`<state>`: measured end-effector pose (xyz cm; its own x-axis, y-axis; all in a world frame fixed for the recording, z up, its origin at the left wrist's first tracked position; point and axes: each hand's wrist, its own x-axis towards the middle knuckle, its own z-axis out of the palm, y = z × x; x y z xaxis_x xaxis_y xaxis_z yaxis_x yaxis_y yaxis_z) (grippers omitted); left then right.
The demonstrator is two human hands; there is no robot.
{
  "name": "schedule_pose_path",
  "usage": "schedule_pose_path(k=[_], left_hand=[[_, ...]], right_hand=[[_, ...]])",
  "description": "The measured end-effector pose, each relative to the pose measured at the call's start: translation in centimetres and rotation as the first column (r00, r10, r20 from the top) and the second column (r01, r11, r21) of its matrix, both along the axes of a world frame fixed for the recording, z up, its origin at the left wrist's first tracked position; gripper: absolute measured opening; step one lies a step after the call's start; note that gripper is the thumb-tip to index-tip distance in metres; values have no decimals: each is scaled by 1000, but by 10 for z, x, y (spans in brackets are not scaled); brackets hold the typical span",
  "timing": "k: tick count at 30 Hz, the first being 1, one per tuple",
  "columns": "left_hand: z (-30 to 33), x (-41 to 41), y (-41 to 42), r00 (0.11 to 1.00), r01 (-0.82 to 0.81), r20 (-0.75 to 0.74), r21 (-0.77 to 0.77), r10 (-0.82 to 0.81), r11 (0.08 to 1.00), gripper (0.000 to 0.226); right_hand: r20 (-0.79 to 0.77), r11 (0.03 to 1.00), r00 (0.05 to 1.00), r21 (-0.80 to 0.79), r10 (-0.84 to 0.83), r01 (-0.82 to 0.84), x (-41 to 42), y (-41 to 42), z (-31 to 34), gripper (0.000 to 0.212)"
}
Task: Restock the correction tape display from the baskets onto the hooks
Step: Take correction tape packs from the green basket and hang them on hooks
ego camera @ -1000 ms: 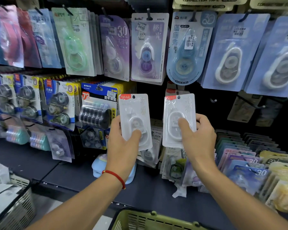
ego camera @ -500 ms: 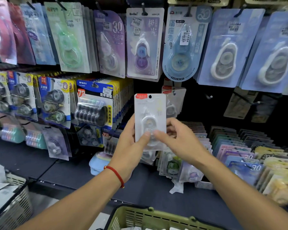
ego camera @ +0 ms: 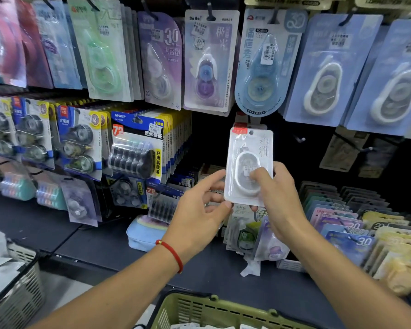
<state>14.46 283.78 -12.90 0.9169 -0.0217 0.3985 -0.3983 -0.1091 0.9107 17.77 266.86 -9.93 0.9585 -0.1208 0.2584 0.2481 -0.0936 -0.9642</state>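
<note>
A white correction tape pack (ego camera: pixel 247 148) with a red tab is held upright in front of the lower hook row. My right hand (ego camera: pixel 278 200) grips it from the right, thumb on its clear blister. My left hand (ego camera: pixel 197 210) sits just left of the pack with relaxed fingers, thumb tip at the pack's lower left corner. Right behind the held pack's top edge, the red tab of another similar pack (ego camera: pixel 240 125) peeks out. A bare hook (ego camera: pixel 300 139) sticks out to the right of it. The green basket (ego camera: pixel 223 307) is below my arms.
Full rows of hanging correction tape packs (ego camera: pixel 209 60) fill the upper hooks. Black refill packs (ego camera: pixel 138 150) hang at the left. Flat stacks of packs (ego camera: pixel 347 224) lie on the dark shelf (ego camera: pixel 105 243) at the right. A grey basket (ego camera: pixel 22 293) stands at the lower left.
A second ago each hand held one white pack. The hands came together, and now my right hand holds the pack higher and to the right while my left hand has loosened.
</note>
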Motion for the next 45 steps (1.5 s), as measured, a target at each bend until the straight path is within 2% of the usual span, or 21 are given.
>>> schedule_pose_path(k=[4,6,8,9,10,11,13,15,17,18,21,25,27,32,36,39,42,43,45], left_hand=[[1,1,2,1000,5,6,28,-5,1000,56],[-1,2,6,1000,-5,-26,107,8,994,56],[-1,3,16,992,-125,42,289,118,949,59],[1,4,22,975,-219,119,366,188,905,59],[3,6,30,947,-314,194,404,255,860,59],[5,8,38,911,-405,256,420,322,812,58],[8,14,55,815,-580,352,469,461,666,61],[7,20,70,743,-659,374,553,554,510,69],[0,24,82,748,-631,328,621,576,465,78],[-4,26,86,768,-603,307,644,563,471,82],[-15,29,94,813,-551,299,672,499,495,88],[-21,31,98,817,-552,321,674,478,491,89],[-23,31,99,819,-551,327,676,471,489,89],[-24,28,102,821,-554,350,678,452,483,88],[-24,19,100,819,-560,404,720,408,411,88],[-34,7,92,854,-517,426,767,300,381,84],[-61,-14,75,959,-285,252,865,134,413,77],[-74,-23,69,985,-171,150,897,83,408,75],[-108,-47,59,999,43,-46,924,-1,380,71]], right_hand=[[35,999,999,33,-37,36,0,4,0,38],[13,995,998,-79,-62,63,7,2,-3,39],[11,940,990,-312,-139,136,13,-2,-11,51],[75,854,976,-472,-207,217,17,-4,-16,60],[204,726,946,-607,-251,323,19,-7,-23,66],[372,593,901,-681,-224,429,21,-7,-29,67],[597,407,803,-732,-5,547,29,-7,-39,64],[607,249,784,-786,133,566,46,-7,-45,65],[544,110,833,-838,103,534,65,-2,-44,69],[507,81,859,-861,76,501,73,2,-43,70],[395,86,918,-916,38,391,97,12,-37,76],[293,77,956,-953,2,292,124,17,-28,86],[292,41,956,-956,5,291,127,20,-27,86],[403,15,915,-915,-18,403,110,16,-30,68],[409,124,911,-908,53,401,89,0,-32,63],[372,207,924,-914,82,350,57,-15,-42,57],[164,356,986,-923,26,144,16,-30,-65,40],[41,368,999,-929,27,29,2,-34,-74,35],[-240,287,968,-925,70,-250,-29,-41,-95,31]])
